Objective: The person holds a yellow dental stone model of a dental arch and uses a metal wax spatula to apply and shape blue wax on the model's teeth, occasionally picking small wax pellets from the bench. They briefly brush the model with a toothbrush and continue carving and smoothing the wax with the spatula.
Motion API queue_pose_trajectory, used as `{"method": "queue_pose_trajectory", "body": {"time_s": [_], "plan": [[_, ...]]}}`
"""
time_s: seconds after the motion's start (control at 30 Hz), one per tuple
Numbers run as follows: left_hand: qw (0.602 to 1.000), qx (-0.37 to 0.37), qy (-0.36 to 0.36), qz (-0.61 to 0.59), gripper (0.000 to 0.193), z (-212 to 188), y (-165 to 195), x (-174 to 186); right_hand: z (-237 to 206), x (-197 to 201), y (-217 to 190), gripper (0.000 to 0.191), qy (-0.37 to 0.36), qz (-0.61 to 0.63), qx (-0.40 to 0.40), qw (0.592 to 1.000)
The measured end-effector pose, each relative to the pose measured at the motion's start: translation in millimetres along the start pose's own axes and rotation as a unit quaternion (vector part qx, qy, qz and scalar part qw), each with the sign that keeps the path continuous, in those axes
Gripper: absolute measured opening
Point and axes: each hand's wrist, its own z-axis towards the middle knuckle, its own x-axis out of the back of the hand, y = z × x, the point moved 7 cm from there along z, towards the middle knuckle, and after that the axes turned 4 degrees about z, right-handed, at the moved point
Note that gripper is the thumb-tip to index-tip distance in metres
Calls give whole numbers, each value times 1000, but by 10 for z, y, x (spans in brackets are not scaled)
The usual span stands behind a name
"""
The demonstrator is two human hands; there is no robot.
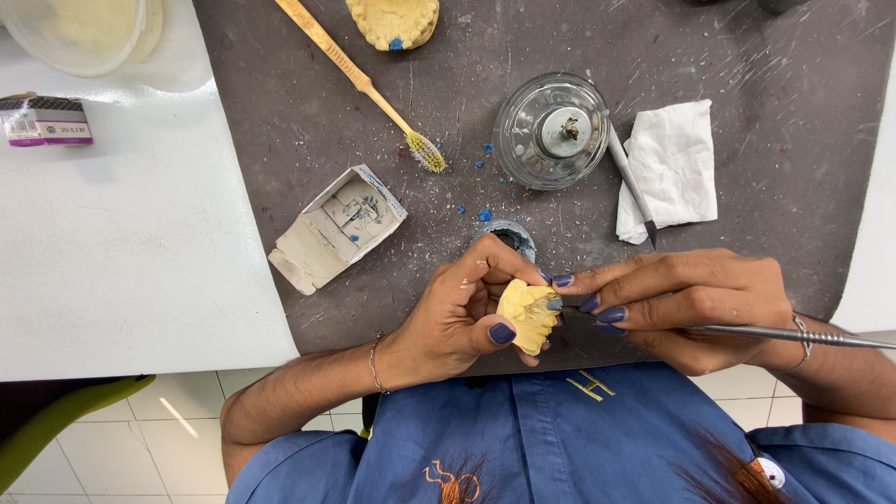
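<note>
Grey mat [747, 56]: open white carton [338, 227] beside left hand [457, 313]

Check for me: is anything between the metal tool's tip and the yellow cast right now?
Nothing visible. The left hand holds the yellow cast clear of the mat, and the right hand has the metal tool with its tip right at the cast. Only the holder's own fingertips surround it.
</note>
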Motion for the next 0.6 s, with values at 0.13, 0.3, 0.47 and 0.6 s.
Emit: {"method": "queue_pose_trajectory", "body": {"time_s": [0.13, 0.3, 0.47, 0.6], "plan": [[1000, -5, 0, -4, 67, -2, -1, 2, 9, 4, -5, 24, 4, 10, 0, 1000], [1000, -8, 4, 20, 67, 2, -5, 11, 9, -3, -12, 24, 1, 1, -6, 1000], [1000, -4, 4, 15, 67, -7, -10, 11, 3, -5, -2, 23, 7, -19, -14, 1000], [1000, -7, 4, 22, 66, -4, -7, 14, 2, -13, -4, 24, 4, -1, -9, 1000]]}}
